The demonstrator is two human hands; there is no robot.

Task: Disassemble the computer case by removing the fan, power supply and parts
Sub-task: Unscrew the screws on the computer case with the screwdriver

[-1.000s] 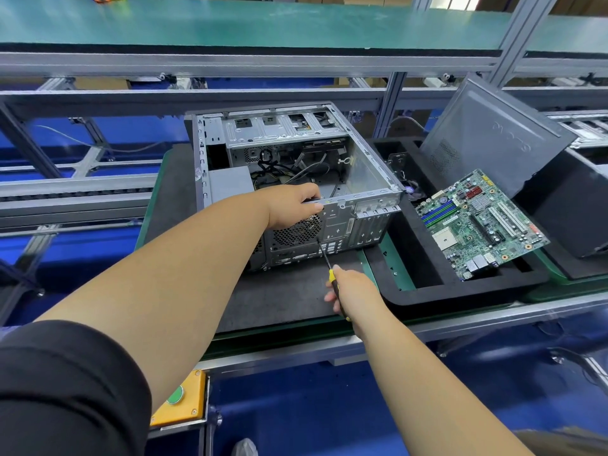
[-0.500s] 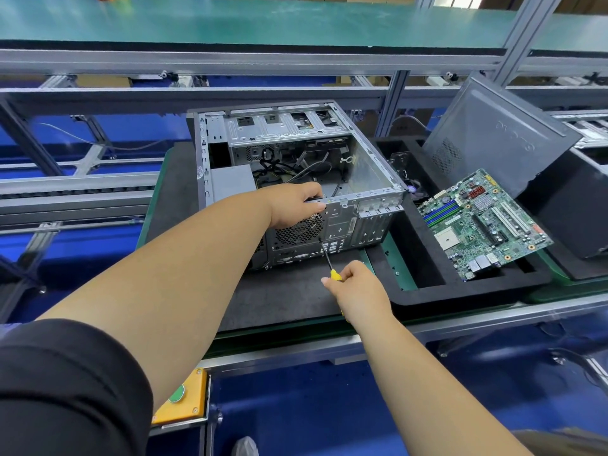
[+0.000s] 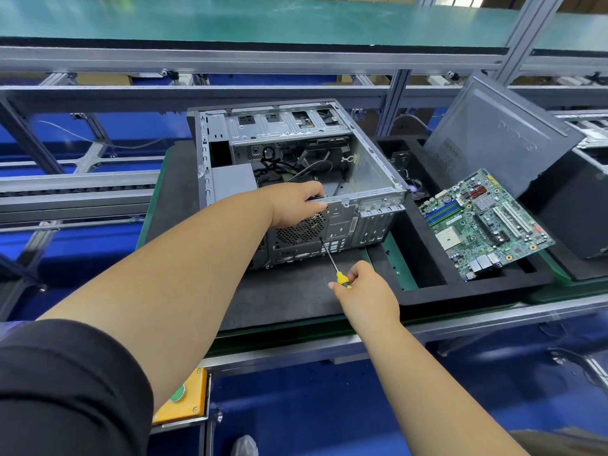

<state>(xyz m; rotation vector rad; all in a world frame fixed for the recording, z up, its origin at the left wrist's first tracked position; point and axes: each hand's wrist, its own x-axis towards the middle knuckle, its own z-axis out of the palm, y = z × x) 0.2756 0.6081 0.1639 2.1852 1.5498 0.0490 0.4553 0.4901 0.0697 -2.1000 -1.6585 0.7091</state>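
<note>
1. Since a second ago, my right hand (image 3: 365,287) has slid back along the screwdriver (image 3: 332,261); more of the yellow grip now shows past my thumb.
2. Count: one computer case (image 3: 296,179), one screwdriver, one motherboard (image 3: 483,225), one detached side panel (image 3: 500,136), two hands.
3. Case lies open-side up on the dark foam mat (image 3: 289,291) — its rear panel faces me.
4. My left hand (image 3: 296,205) grips the case's top rear edge, fingers curled over the rim above the fan grille (image 3: 301,230).
5. Right fingers are wrapped around the screwdriver handle; the shaft tip meets the rear panel just beside the grille's lower right corner.
6. Motherboard rests tilted in the black foam tray (image 3: 427,291) to the right — side panel leans behind it.
</note>
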